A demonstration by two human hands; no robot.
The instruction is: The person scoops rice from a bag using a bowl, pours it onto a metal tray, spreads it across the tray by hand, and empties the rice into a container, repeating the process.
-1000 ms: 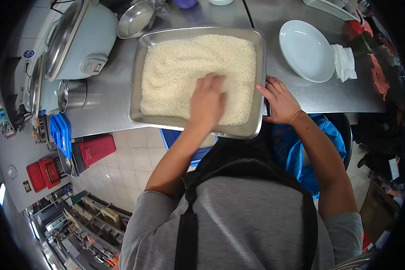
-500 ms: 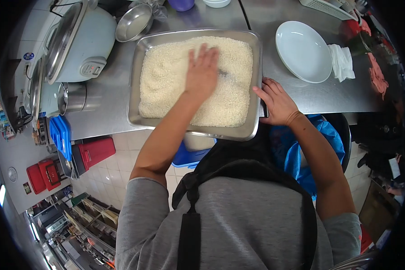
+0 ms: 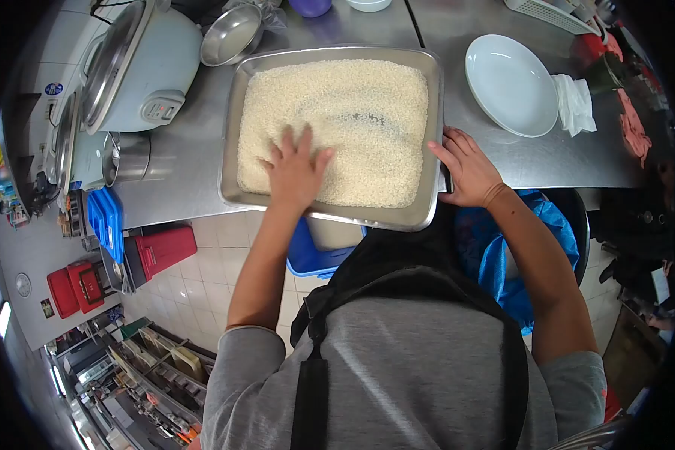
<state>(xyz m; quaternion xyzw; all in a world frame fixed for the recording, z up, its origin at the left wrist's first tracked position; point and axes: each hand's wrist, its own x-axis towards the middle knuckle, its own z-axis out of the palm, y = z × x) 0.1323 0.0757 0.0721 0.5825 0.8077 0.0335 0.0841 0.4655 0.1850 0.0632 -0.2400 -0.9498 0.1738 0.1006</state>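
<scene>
My left hand point(image 3: 296, 178), fingers open, touches the near-left rice point(image 3: 375, 161), most lying rightward and beyond; the tray point(image 3: 231, 142) runs lengthwise left-right; my right hand point(image 3: 469, 174) touches its rim, grip unclear

Steel desk point(image 3: 172, 172) seen across the top, pale tiled floor point(image 3: 202, 255) laid below, grey wall point(image 3: 30, 300) and lit tube lights point(image 3: 4, 319) shown at left.
</scene>
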